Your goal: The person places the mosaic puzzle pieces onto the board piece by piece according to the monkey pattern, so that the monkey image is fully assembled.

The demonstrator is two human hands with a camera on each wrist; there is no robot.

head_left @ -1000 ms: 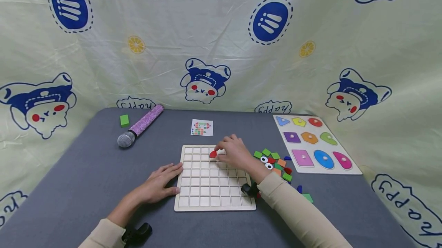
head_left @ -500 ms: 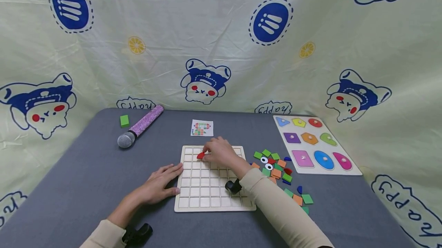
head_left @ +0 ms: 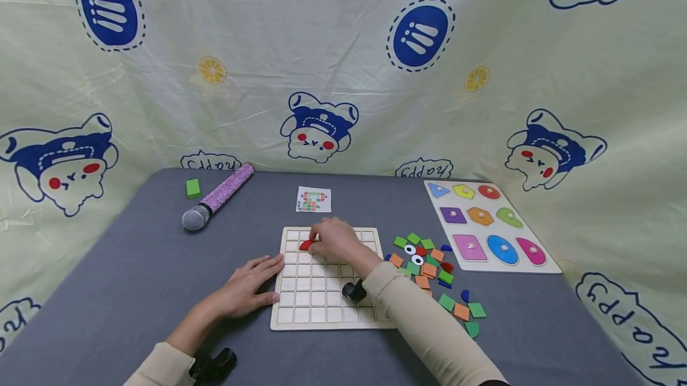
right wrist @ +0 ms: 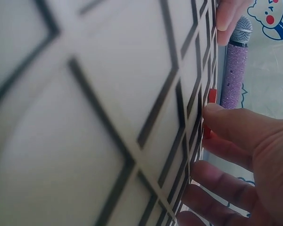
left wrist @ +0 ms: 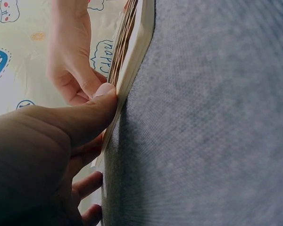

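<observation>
A small red piece (head_left: 305, 246) with a curved edge is held between the thumb and fingers of my right hand (head_left: 335, 239), over the upper left cells of the wooden grid board (head_left: 303, 299). In the right wrist view, the red piece (right wrist: 212, 96) is pinched close against the board, and the other fingers lie near the grid. My left hand (head_left: 244, 287) rests flat at the board's left edge, fingers extended. Seen from the left wrist, its thumb (left wrist: 104, 96) touches the board's rim.
Scattered green, orange, red and blue pieces (head_left: 428, 271) lie right of the board. Behind it is a printed pattern card (head_left: 313, 199). A glittery microphone (head_left: 220, 198) and green block (head_left: 193, 188) lie back left; a shape puzzle board (head_left: 472, 202) sits at right.
My right hand has moved left across the top of the board with the red piece, slowing in the last half second. My left hand has stayed in place.
</observation>
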